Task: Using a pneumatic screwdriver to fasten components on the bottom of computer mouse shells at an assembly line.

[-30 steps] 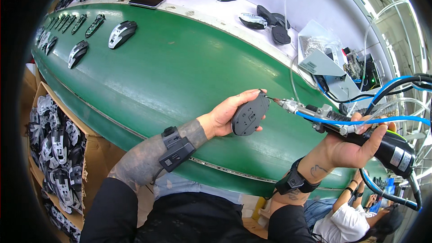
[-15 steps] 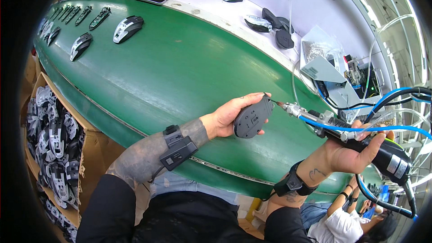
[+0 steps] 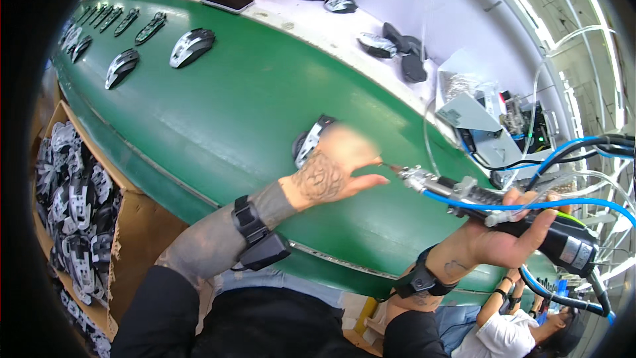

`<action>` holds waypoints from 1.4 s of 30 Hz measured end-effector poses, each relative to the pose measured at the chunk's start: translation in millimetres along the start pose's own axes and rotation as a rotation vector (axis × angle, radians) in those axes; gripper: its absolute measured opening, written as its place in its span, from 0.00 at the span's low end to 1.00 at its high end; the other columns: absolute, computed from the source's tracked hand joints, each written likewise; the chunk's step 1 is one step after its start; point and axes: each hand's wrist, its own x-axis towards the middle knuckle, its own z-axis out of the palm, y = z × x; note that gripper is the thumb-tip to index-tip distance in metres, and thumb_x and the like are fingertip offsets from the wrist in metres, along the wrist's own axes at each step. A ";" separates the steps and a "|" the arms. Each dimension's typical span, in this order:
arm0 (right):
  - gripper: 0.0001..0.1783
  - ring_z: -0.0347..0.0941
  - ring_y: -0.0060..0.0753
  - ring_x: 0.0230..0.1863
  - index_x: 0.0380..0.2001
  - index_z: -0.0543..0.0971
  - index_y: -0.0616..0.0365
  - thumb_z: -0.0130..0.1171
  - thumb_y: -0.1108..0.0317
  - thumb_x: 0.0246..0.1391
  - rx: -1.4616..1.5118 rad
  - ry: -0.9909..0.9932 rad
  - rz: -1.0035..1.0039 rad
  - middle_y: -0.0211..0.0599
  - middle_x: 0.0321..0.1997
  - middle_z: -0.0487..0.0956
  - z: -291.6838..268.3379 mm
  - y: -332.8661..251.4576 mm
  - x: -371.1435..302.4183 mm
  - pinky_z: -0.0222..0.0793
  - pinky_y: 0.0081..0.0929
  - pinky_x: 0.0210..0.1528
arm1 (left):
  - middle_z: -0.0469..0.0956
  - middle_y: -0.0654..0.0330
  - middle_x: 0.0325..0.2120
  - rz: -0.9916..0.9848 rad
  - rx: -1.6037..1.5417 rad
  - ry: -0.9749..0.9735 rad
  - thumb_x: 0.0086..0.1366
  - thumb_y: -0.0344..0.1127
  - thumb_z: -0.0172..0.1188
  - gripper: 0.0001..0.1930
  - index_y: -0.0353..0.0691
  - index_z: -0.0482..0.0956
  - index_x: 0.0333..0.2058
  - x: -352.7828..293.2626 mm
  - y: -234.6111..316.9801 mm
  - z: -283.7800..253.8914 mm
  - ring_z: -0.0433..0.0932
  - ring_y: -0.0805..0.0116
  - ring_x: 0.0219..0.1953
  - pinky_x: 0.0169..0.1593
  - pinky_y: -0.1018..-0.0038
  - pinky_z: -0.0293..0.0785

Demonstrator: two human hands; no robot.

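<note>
My left hand (image 3: 331, 162), partly smeared by motion, is over the green belt, back upward, its thumb stretched out to the right and apart from the fingers. Beside its far left edge lies a grey and silver computer mouse (image 3: 310, 142), partly hidden by the hand. Nothing shows in the grip of that hand. My right hand (image 3: 513, 229) is wrapped round a black electric screwdriver (image 3: 477, 200) with a metal nozzle and a blue air hose. Its tip points left, close to my left thumb.
More mice (image 3: 192, 48) and a row of narrow parts (image 3: 151, 28) lie at the belt's far left. A cardboard box (image 3: 149, 225) full of shells stands at left. Black cables (image 3: 583, 146) loop at right, near a screw feeder (image 3: 477, 111). A person (image 3: 500, 331) sits at lower right.
My left hand has turned from holding the mouse underside-up to back-upward and moved slightly left; the mouse now lies silver side up by it. The screwdriver has shifted slightly left and down.
</note>
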 end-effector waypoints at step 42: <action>0.19 0.62 0.18 0.16 0.49 0.63 0.61 0.51 0.72 0.55 -0.047 -0.115 0.185 0.38 0.31 0.72 -12.3 -18.0 16.7 0.58 0.15 0.17 | 0.75 0.57 0.37 -0.846 -1.016 0.177 0.61 0.41 0.55 0.19 0.38 0.71 0.48 -10.4 -5.6 4.2 0.76 0.61 0.39 0.41 0.70 0.74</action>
